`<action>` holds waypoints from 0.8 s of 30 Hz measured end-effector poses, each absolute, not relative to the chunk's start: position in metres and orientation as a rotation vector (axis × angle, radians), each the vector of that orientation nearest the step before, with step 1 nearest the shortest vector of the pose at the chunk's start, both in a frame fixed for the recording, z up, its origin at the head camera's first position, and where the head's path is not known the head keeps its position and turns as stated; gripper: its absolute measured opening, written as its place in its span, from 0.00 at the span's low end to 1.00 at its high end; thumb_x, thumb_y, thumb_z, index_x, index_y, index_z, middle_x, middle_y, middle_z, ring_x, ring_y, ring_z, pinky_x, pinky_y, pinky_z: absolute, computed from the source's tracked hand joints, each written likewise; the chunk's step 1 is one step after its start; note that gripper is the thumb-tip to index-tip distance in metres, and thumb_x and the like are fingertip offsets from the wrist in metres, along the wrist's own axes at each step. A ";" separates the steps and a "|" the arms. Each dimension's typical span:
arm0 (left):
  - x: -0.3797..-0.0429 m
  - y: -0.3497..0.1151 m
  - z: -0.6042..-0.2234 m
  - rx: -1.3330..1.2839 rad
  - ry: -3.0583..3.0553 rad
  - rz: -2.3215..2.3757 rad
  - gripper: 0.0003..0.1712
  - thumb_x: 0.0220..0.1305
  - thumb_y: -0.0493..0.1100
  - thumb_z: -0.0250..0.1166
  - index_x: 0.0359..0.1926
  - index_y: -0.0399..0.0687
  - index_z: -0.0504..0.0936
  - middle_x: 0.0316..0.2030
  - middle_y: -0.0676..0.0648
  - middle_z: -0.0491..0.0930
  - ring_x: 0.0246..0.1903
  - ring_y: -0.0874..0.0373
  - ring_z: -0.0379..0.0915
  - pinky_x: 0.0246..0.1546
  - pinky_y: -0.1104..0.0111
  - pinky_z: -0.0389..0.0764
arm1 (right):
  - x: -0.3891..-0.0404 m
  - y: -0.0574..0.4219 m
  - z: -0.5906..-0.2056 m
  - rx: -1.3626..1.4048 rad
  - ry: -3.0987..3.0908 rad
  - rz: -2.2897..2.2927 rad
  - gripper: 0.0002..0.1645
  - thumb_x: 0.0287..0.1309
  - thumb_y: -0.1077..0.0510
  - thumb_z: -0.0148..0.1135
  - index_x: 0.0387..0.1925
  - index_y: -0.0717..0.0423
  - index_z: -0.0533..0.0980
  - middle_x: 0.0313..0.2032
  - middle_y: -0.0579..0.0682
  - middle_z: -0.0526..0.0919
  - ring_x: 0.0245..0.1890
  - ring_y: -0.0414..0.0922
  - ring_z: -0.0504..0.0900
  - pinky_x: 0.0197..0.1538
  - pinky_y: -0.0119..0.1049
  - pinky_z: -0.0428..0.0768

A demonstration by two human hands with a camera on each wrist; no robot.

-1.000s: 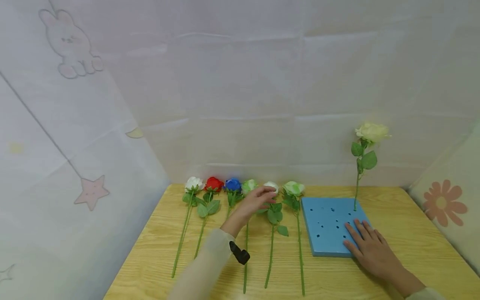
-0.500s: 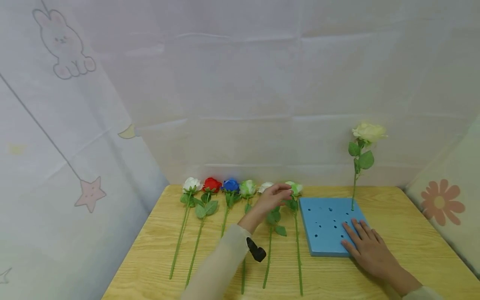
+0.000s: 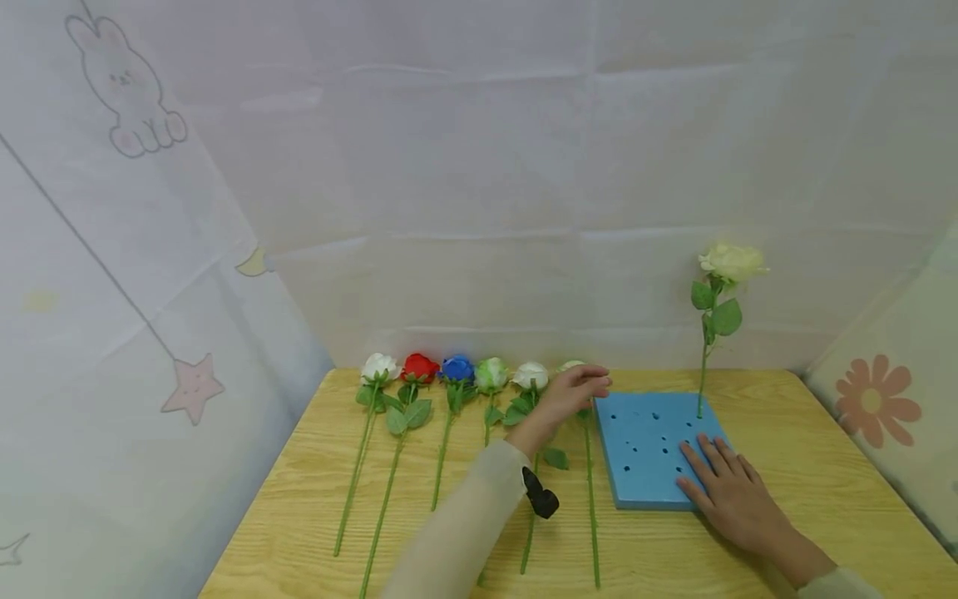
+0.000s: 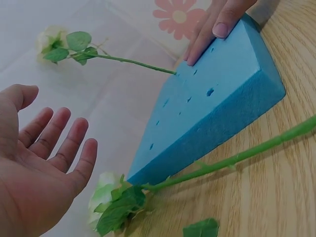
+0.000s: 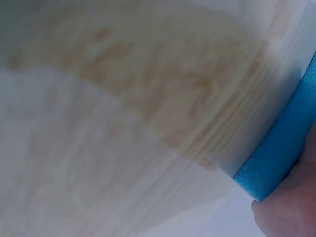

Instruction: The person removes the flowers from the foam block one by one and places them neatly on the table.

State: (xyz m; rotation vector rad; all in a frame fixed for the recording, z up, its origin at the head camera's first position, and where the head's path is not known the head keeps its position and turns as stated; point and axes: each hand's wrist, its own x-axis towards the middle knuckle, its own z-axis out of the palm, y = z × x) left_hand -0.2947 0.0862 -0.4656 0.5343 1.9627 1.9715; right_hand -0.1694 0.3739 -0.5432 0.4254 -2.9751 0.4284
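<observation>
My left hand (image 3: pixel 565 399) hovers over the rightmost lying rose, a pale green-white one (image 4: pixel 106 195), hiding much of its bloom from the head camera. In the left wrist view that hand's fingers (image 4: pixel 69 140) are spread and relaxed, holding nothing. My right hand (image 3: pixel 737 499) rests flat, fingers extended, on the near right part of a blue foam board (image 3: pixel 644 453) with several small holes. A cream rose (image 3: pixel 729 264) stands upright in a hole near the board's back right corner. The right wrist view shows the board's blue side (image 5: pixel 276 163) beside part of the hand.
Left of the left arm lie a white rose (image 3: pixel 379 368), a red rose (image 3: pixel 419 368), a blue rose (image 3: pixel 456 369) and a green rose (image 3: pixel 491 375). Another white rose (image 3: pixel 530 376) lies partly under the forearm. A cloth backdrop (image 3: pixel 464 166) rises behind the wooden table (image 3: pixel 299 507).
My left hand has moved right, from over the second white rose to over the rightmost green-white one. My right hand has stayed on the board.
</observation>
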 end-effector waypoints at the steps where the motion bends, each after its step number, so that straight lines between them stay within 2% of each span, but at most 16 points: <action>1: -0.295 0.089 -0.466 0.530 1.954 1.983 0.20 0.74 0.51 0.63 0.62 0.53 0.80 0.54 0.51 0.83 0.53 0.55 0.81 0.63 0.44 0.73 | -0.169 0.374 -0.543 0.424 -2.977 0.428 0.41 0.76 0.35 0.47 0.78 0.54 0.59 0.76 0.66 0.54 0.76 0.67 0.49 0.68 0.71 0.51; 5: -0.297 0.101 -0.469 0.542 1.926 2.003 0.20 0.73 0.50 0.63 0.62 0.51 0.79 0.54 0.50 0.83 0.53 0.53 0.81 0.61 0.48 0.77 | -0.169 0.372 -0.541 0.416 -2.987 0.439 0.41 0.76 0.35 0.47 0.78 0.55 0.59 0.76 0.67 0.54 0.76 0.68 0.48 0.68 0.72 0.51; 9: -0.300 0.113 -0.472 0.551 1.932 2.000 0.22 0.73 0.51 0.63 0.63 0.51 0.78 0.56 0.47 0.82 0.51 0.58 0.81 0.59 0.52 0.79 | -0.168 0.372 -0.540 0.410 -2.990 0.429 0.41 0.76 0.35 0.47 0.78 0.55 0.59 0.76 0.67 0.54 0.76 0.68 0.48 0.68 0.72 0.51; 14: -0.302 0.128 -0.475 0.540 1.919 2.024 0.21 0.74 0.49 0.63 0.63 0.49 0.78 0.56 0.42 0.81 0.51 0.54 0.81 0.58 0.52 0.80 | -0.169 0.373 -0.540 0.396 -2.998 0.421 0.41 0.76 0.34 0.46 0.78 0.54 0.59 0.76 0.66 0.54 0.76 0.68 0.48 0.68 0.72 0.50; 19: -0.301 0.141 -0.476 0.495 1.938 2.029 0.18 0.73 0.48 0.64 0.60 0.52 0.81 0.48 0.50 0.84 0.49 0.55 0.82 0.58 0.49 0.79 | -0.170 0.373 -0.543 0.387 -3.004 0.410 0.41 0.76 0.34 0.45 0.78 0.53 0.58 0.77 0.66 0.53 0.76 0.68 0.48 0.68 0.72 0.50; 24: -0.302 0.155 -0.478 0.532 2.030 1.962 0.19 0.73 0.47 0.64 0.62 0.49 0.80 0.48 0.52 0.84 0.46 0.60 0.83 0.53 0.54 0.83 | -0.170 0.373 -0.545 0.383 -3.001 0.404 0.42 0.76 0.34 0.46 0.78 0.53 0.58 0.77 0.66 0.54 0.76 0.68 0.48 0.68 0.72 0.50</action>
